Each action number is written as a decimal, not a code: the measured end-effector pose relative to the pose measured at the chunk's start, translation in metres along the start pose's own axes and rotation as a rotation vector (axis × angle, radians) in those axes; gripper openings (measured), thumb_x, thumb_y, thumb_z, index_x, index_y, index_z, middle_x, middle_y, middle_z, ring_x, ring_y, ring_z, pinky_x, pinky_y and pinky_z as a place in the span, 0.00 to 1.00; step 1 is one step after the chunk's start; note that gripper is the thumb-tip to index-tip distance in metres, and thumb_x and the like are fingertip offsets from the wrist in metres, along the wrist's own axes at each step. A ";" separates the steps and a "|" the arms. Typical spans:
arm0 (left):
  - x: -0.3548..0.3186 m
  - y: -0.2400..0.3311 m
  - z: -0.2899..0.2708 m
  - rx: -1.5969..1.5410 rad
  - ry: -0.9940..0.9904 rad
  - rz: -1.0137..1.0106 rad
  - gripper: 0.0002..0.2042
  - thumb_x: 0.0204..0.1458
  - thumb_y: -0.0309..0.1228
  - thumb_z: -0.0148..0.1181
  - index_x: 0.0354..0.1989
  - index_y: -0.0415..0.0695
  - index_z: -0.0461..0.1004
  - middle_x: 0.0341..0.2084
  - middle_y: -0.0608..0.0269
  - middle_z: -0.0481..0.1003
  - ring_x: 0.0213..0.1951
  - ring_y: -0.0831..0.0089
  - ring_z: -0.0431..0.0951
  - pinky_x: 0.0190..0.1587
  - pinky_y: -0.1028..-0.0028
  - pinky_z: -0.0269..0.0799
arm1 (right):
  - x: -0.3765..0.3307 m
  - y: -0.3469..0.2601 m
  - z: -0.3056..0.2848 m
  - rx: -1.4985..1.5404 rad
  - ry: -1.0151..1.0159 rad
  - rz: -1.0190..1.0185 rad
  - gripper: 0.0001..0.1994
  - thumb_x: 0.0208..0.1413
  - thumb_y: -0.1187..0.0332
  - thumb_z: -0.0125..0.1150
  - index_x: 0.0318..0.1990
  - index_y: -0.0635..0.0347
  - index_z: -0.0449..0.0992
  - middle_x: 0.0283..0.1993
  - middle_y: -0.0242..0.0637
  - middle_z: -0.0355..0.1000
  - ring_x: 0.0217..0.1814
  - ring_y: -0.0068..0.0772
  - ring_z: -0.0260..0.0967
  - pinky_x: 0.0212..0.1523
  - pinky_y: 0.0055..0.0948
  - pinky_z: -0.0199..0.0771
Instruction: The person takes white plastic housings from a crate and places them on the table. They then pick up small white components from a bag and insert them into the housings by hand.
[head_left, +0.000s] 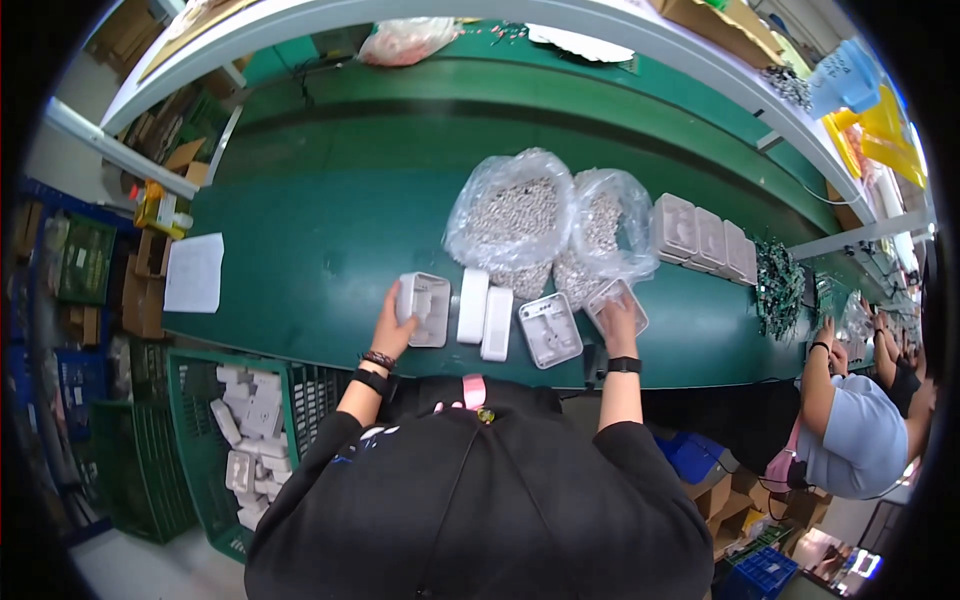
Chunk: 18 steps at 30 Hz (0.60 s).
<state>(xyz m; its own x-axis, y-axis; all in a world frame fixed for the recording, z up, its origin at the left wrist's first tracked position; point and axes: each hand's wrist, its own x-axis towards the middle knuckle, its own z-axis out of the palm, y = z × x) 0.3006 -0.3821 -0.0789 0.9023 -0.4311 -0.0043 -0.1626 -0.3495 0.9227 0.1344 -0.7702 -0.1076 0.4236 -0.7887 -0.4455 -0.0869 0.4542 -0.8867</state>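
Along the table's front edge, several light grey plastic housings lie in a row. My left hand (392,328) is closed round the left wall of an open housing (430,310). Beside it are two narrow white housing pieces (472,305), and then another open housing (550,338) with small round holes at its top. At the right end my right hand (619,318) reaches down into a tilted open housing (638,318); its fingers are bunched, and what they hold is hidden. Two clear plastic bags (462,232) full of small grey metallic-looking parts stand just beyond.
Stacked grey housings (677,228) stand right of the bags, beside a heap of green circuit boards (776,290). Paper (194,274) lies at the table's left end. A green crate (180,400) of housings stands lower left. Another person (850,425) works at the right.
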 end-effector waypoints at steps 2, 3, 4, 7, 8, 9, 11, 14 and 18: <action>-0.005 -0.015 -0.018 -0.028 0.092 -0.103 0.31 0.42 0.23 0.50 0.58 0.42 0.48 0.49 0.50 0.60 0.50 0.61 0.62 0.52 0.68 0.57 | -0.004 0.007 -0.011 -0.263 -0.031 -0.154 0.25 0.44 0.65 0.57 0.51 0.60 0.59 0.45 0.46 0.63 0.45 0.38 0.65 0.44 0.39 0.64; -0.003 -0.019 -0.024 -0.061 0.166 -0.176 0.30 0.41 0.22 0.49 0.57 0.40 0.48 0.47 0.50 0.62 0.48 0.61 0.64 0.51 0.68 0.58 | -0.003 0.007 -0.026 -0.507 -0.045 -0.329 0.24 0.45 0.65 0.56 0.51 0.60 0.60 0.44 0.44 0.63 0.44 0.37 0.66 0.43 0.38 0.64; 0.000 -0.021 -0.030 -0.065 0.154 -0.183 0.30 0.41 0.22 0.49 0.57 0.40 0.48 0.47 0.50 0.62 0.48 0.61 0.64 0.51 0.68 0.58 | -0.004 0.009 -0.037 -0.750 -0.058 -0.502 0.23 0.45 0.65 0.56 0.50 0.59 0.61 0.44 0.43 0.64 0.43 0.35 0.66 0.42 0.38 0.65; -0.005 -0.045 -0.076 -0.303 0.323 -0.345 0.26 0.41 0.21 0.48 0.53 0.39 0.54 0.44 0.49 0.65 0.45 0.61 0.68 0.49 0.68 0.61 | -0.045 -0.020 -0.007 -1.334 -0.004 -0.630 0.21 0.45 0.65 0.57 0.48 0.57 0.63 0.43 0.39 0.65 0.39 0.38 0.68 0.37 0.37 0.67; -0.007 -0.061 -0.095 -0.008 0.374 -0.287 0.23 0.41 0.21 0.48 0.51 0.39 0.58 0.42 0.49 0.67 0.43 0.60 0.69 0.47 0.67 0.63 | -0.056 -0.028 0.003 -1.621 0.031 -0.702 0.20 0.45 0.64 0.57 0.46 0.57 0.64 0.43 0.37 0.65 0.38 0.40 0.68 0.35 0.36 0.68; -0.005 -0.070 -0.103 0.275 0.399 -0.214 0.20 0.41 0.21 0.48 0.48 0.39 0.61 0.39 0.49 0.68 0.41 0.59 0.70 0.45 0.66 0.64 | -0.062 -0.034 0.003 -1.629 0.035 -0.701 0.20 0.45 0.64 0.57 0.46 0.57 0.64 0.43 0.37 0.65 0.38 0.40 0.68 0.35 0.36 0.68; -0.001 -0.063 -0.110 0.419 0.376 -0.293 0.19 0.41 0.22 0.48 0.46 0.38 0.63 0.38 0.49 0.68 0.40 0.58 0.70 0.44 0.65 0.65 | -0.064 -0.039 -0.004 -1.778 -0.022 -0.616 0.16 0.45 0.63 0.56 0.42 0.56 0.66 0.43 0.36 0.66 0.37 0.43 0.68 0.33 0.40 0.67; 0.009 -0.047 -0.122 0.717 0.368 -0.446 0.16 0.42 0.24 0.49 0.42 0.38 0.65 0.35 0.48 0.68 0.38 0.56 0.70 0.42 0.64 0.66 | -0.059 -0.033 -0.027 -1.815 -0.076 -0.557 0.13 0.45 0.63 0.54 0.39 0.56 0.67 0.41 0.36 0.66 0.36 0.44 0.67 0.33 0.42 0.67; 0.017 -0.043 -0.125 0.758 0.262 -0.580 0.16 0.41 0.26 0.50 0.42 0.39 0.64 0.36 0.50 0.67 0.41 0.54 0.67 0.43 0.62 0.63 | -0.043 -0.032 -0.058 -1.728 -0.080 -0.478 0.10 0.45 0.67 0.53 0.36 0.58 0.67 0.39 0.38 0.66 0.35 0.46 0.67 0.33 0.43 0.67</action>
<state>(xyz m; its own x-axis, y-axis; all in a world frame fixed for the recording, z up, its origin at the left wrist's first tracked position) 0.3727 -0.2707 -0.0710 0.9679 0.1411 -0.2081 0.2026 -0.9278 0.3132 0.0668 -0.7744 -0.0675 0.7254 -0.6649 -0.1778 -0.6824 -0.7286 -0.0592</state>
